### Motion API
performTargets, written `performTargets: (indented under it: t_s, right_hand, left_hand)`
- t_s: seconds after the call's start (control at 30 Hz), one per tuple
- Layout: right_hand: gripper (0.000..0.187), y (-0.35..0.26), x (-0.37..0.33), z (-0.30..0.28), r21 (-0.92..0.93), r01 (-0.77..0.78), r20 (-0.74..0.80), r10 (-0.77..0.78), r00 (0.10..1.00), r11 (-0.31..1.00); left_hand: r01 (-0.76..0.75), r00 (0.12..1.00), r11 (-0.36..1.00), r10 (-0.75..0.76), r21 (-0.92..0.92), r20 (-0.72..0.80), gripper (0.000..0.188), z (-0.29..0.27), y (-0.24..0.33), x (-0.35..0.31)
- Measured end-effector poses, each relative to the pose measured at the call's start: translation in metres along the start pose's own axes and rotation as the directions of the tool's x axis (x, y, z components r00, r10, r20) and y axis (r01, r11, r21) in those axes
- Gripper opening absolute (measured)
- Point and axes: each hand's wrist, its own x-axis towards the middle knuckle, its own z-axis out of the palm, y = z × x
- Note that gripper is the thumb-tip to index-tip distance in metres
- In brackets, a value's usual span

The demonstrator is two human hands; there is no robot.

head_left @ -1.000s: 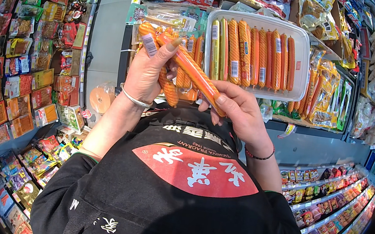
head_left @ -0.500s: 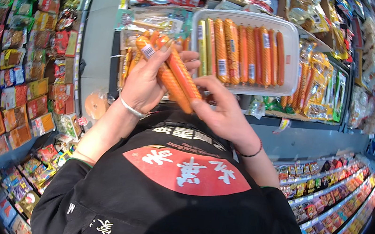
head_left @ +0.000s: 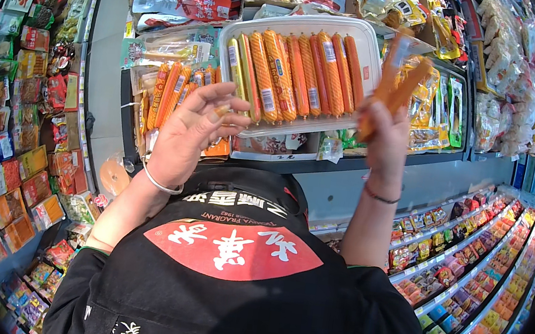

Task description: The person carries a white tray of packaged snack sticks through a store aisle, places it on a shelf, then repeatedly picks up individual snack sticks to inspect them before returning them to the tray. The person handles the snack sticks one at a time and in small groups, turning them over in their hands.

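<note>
A white plastic tub (head_left: 352, 29) stands in front of me. Inside it lies a row of wrapped sausages (head_left: 297, 69), mostly orange and red, with a green one at the left end. Beyond the tub's right wall, my right hand (head_left: 385, 138) is closed around several wrapped sausages (head_left: 405, 84); motion blurs them, so their number is unclear. My left hand (head_left: 184, 136) holds nothing, its fingers loosely bent and apart beside the tub's near left corner. Under and behind that hand, more orange sausages (head_left: 168, 93) fill a box left of the tub.
Silver, red and yellow packets (head_left: 187, 4) lie behind the tub. Yellow bags (head_left: 423, 113) sit to its right, with clear bags (head_left: 495, 82) farther right. Packet racks (head_left: 19, 100) line the left side. Tiered shelves of small packs (head_left: 455, 279) run along the lower right.
My right hand has swung right and away with the sausages that both hands were holding. The left hand has let go and opened. My view has shifted, so the tub appears farther left.
</note>
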Motion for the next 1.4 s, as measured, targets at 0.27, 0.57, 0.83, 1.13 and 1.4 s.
performTargets:
  t_s: [0.27, 0.57, 0.83, 1.13, 1.4]
  right_hand:
    - [0.031, 0.065, 0.059, -0.167, -0.925, -0.114, -0.227, -0.288, 0.93, 0.362]
    - [0.029, 0.113, 0.085, -0.214, -0.937, -0.099, -0.255, -0.464, 0.848, 0.335]
    - [0.022, 0.032, 0.064, -0.06, -0.796, 0.365, -0.055, -0.659, 0.75, 0.482]
    - [0.088, 0.052, 0.059, 0.047, -0.985, 0.163, 0.147, -0.221, 0.964, 0.057]
    - [0.061, 0.018, 0.089, 0.057, -0.991, 0.122, 0.121, -0.022, 0.992, 0.053]
  left_hand:
    - [0.065, 0.993, 0.997, -0.069, -0.038, -0.098, 0.04, -0.015, -0.007, -0.004]
    - [0.113, 0.983, 0.993, -0.115, -0.021, -0.141, 0.031, -0.01, -0.006, -0.004]
    - [0.111, 0.982, 0.993, -0.114, -0.033, -0.15, 0.031, -0.016, -0.013, -0.005]
    - [0.097, 0.987, 0.995, -0.097, -0.005, -0.128, 0.027, -0.016, -0.008, -0.007]
    - [0.118, 0.984, 0.993, -0.117, -0.006, -0.132, 0.028, -0.017, -0.013, -0.007]
